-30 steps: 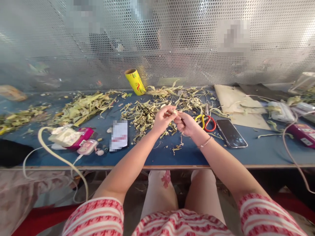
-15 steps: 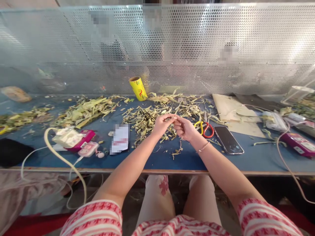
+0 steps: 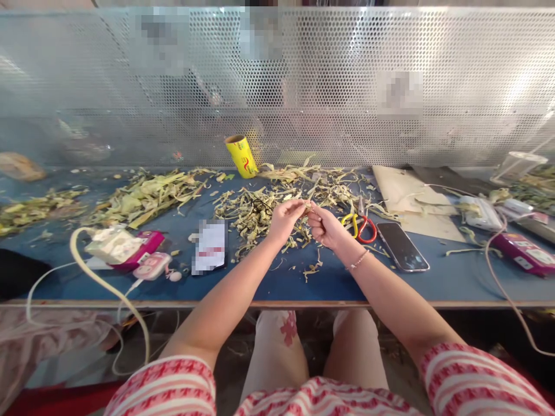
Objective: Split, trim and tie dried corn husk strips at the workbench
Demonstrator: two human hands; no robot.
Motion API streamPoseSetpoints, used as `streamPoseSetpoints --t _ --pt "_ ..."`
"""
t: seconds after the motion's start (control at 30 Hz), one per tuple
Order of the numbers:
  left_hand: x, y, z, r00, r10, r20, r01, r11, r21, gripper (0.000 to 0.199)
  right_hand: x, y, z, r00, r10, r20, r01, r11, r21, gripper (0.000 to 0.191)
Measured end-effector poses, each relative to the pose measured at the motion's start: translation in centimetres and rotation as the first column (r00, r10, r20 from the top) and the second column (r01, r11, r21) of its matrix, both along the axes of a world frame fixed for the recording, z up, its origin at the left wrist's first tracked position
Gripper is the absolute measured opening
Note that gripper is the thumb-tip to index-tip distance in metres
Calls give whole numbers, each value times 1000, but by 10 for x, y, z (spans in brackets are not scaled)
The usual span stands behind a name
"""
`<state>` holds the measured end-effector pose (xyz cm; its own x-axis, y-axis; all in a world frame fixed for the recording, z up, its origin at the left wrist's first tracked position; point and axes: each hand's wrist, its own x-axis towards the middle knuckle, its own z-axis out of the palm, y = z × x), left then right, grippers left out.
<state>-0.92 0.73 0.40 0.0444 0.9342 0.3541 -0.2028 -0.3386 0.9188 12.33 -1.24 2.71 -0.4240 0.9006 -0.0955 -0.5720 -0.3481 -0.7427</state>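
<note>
My left hand (image 3: 286, 221) and my right hand (image 3: 326, 224) meet above the blue table. Their fingertips are pinched together on a thin, pale green dried plant strip (image 3: 308, 204), mostly covered by the fingers. Beneath and around them spreads a loose pile of curled, dried plant pieces (image 3: 249, 214). Just right of my right hand lie scissors (image 3: 366, 229) with one yellow and one red handle loop. A dark-screened phone (image 3: 403, 247) rests beside the scissors.
A yellow tube (image 3: 241, 157) leans near the perforated metal screen (image 3: 329, 86). Long leaf strips (image 3: 150, 199) lie to the left. Cables, a magenta box (image 3: 145, 247) and a white-screened phone (image 3: 210, 247) occupy the left front. Brown card (image 3: 399, 193) and another magenta box (image 3: 522, 252) are at right.
Both hands stay nearly in place, fingertips still together, with small finger shifts. More of the pale strip shows at the fingertips now. The view has shifted slightly.
</note>
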Motion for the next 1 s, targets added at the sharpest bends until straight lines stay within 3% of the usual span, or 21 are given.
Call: streamPoseSetpoints --t 0.4,0.83,1.0 --pt "2 2 -4 996 10 83 -7 999 -38 33 -3 -7 6 998 -28 54 25 998 52 42" --pt "0 -2 -3 994 85 -69 -77 991 114 24 -11 -8 -1 986 -85 145 64 987 146 46" --pt "-3 0 -2 993 42 -112 -28 992 125 23 -9 -9 1 989 -53 142 31 989 148 45"
